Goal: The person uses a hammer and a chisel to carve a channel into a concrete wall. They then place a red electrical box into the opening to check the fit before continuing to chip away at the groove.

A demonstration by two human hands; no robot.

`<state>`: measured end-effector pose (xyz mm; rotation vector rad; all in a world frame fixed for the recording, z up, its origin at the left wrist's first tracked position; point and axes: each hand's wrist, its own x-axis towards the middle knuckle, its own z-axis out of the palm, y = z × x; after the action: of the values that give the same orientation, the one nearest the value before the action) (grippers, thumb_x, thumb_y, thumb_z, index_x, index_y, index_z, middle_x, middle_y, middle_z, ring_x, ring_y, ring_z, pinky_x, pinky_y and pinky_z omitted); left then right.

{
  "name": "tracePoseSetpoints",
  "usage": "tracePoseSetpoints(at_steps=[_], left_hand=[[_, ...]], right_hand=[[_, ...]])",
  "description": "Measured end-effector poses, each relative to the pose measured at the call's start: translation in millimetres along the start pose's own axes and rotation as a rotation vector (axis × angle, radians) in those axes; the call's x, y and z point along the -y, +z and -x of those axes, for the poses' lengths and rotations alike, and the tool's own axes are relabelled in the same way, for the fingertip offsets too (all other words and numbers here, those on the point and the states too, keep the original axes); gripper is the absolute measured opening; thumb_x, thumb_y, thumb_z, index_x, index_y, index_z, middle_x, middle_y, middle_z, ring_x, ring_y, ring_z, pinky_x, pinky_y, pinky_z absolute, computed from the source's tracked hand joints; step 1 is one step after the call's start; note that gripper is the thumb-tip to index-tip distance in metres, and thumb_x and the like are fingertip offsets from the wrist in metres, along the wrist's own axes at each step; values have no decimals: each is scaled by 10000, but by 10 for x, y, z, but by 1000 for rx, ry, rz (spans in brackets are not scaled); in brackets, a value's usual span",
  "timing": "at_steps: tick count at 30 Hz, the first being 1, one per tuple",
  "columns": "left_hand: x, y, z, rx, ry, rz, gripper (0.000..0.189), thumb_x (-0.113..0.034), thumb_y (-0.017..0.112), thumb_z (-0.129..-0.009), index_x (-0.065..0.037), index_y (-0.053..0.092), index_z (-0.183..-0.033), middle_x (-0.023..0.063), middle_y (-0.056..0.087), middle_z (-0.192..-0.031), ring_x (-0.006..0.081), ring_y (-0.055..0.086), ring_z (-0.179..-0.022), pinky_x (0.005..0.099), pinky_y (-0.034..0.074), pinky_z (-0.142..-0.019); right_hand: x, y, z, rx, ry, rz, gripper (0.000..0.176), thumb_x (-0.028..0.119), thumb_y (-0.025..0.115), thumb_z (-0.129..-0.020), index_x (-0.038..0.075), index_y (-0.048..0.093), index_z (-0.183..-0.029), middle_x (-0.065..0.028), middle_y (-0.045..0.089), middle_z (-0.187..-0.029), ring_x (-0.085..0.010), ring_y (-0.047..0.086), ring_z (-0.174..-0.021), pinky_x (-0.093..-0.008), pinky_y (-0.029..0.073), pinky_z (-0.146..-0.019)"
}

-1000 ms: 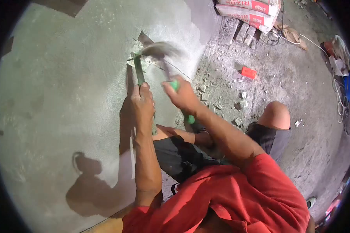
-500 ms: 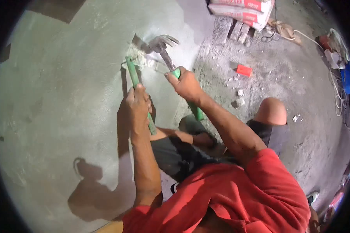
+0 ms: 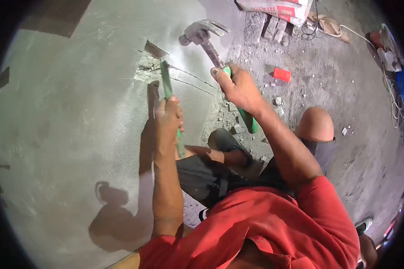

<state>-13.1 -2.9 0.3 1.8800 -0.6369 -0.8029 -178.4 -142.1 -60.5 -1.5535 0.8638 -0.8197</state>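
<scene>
The left hand [image 3: 168, 115] is gripping the green bar [image 3: 166, 80], its tip near the chipped hollow [image 3: 143, 66] in the wall [image 3: 85, 89]; the right hand [image 3: 241, 88] is clasping the hammer [image 3: 212, 51]. That bar, I'm reckoning, is needing steadiness.

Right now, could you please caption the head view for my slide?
Claw hammer in right hand, green chisel in left hand, by a chipped wall.
</scene>
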Motion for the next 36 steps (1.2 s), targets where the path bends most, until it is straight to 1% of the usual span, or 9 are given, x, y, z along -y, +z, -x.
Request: tracePoseSetpoints(at_steps=[3, 16, 21, 23, 24, 26, 29, 33, 36], left_hand=[[6, -227, 5, -147, -10, -322, 376, -427, 557, -996, -54, 561, -1042, -14, 451, -691, 57, 423, -489, 219, 355, -405], [-155, -248, -49, -159, -10, 78, 321, -388, 523, -1014, -72, 527, -959, -15, 438, -680, 89, 398, -492, 271, 350, -443], [-79, -293, -57, -104, 59, 104, 348, -421, 558, -997, -76, 527, -965, -16, 430, -672, 88, 408, -500, 266, 355, -445], [-34, -365, -122, -32, 51, 181, 377, -440, 588, -984, -68, 525, -984, -15, 436, -670, 75, 411, -495, 251, 364, -428], [-44, -373, -121, -36, 33, 189, 378, -438, 592, -984, -67, 522, -985, -14, 440, -673, 70, 412, -492, 244, 368, -423], [-62, -342, -117, -37, 35, 207, 363, -421, 606, -980, -69, 519, -987, -13, 445, -683, 73, 420, -497, 246, 366, -423], [6, -381, -122, -26, 58, 245, 359, -426, 623, -969, -80, 527, -977, -12, 450, -689, 84, 430, -505, 253, 361, -430], [-106, -335, -54, -53, 49, 185, 345, -429, 623, -966, -96, 535, -960, -14, 451, -686, 86, 404, -500, 254, 356, -431], [4, -450, -101, -12, 25, 188, 346, -430, 566, -995, -87, 545, -951, -5, 481, -679, 94, 451, -510, 258, 395, -444]], right_hand=[[23, 77, 59, 67, 41, -96, 583, 488, 561, -962, -88, 599, -1038, -307, 627, -739, -461, 662, -764, -495, 503, -727], [484, 128, 158, -114, -197, -372, 463, 415, 637, -936, -43, 590, -983, -213, 637, -688, -358, 658, -652, -416, 508, -623], [160, 941, 113, -293, -187, -617, 464, 414, 662, -918, -38, 575, -978, -213, 634, -691, -394, 665, -682, -401, 517, -630], [-290, 1255, -115, -70, -208, -67, 333, 335, 605, -967, 13, 576, -889, -67, 579, -657, -141, 602, -609, -319, 478, -554], [-256, 1149, -184, -87, -209, -65, 333, 335, 605, -967, 13, 576, -889, -67, 579, -657, -141, 602, -609, -319, 478, -554], [-80, 813, -238, -3, -87, -30, 467, 410, 665, -915, -45, 587, -992, -233, 655, -733, -415, 656, -700, -435, 527, -654], [576, 342, 12, -113, -150, -246, 512, 450, 637, -922, -52, 597, -1016, -279, 661, -776, -453, 666, -752, -473, 528, -684], [307, 764, 82, -356, -338, -446, 545, 478, 616, -927, -54, 605, -1044, -308, 660, -810, -473, 674, -812, -488, 526, -702], [-120, 993, -165, 81, -87, 35, 534, 454, 618, -932, -64, 605, -1060, -299, 669, -817, -467, 677, -804, -481, 528, -705]])
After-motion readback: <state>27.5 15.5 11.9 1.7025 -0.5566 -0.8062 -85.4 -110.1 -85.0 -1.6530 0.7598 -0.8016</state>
